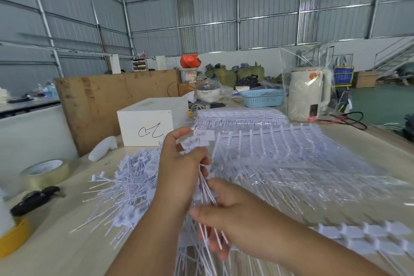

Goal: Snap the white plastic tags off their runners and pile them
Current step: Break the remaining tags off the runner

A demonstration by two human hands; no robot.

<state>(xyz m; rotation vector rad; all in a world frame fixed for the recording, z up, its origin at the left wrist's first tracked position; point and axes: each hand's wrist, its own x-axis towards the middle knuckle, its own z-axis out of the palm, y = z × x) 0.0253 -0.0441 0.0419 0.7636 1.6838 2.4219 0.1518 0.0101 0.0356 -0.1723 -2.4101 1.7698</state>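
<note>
Plastic like this looks light, thin and bendy, so pinch near the flat heads where it's stiffer. Left of the white cardboard box sits a clear tape roll; below the box lies the loose pile of snapped white tags. Left hand grips a bundle of white plastic tags up by the heads, right hand pinches its tails. Right of the box, the unsnapped tags on runners crowd the work area.

Both hands gripped one bundle of white tags: the left hand near the heads, the right hand around the stems. Loose tags lay piled left, on the wooden table.
</note>
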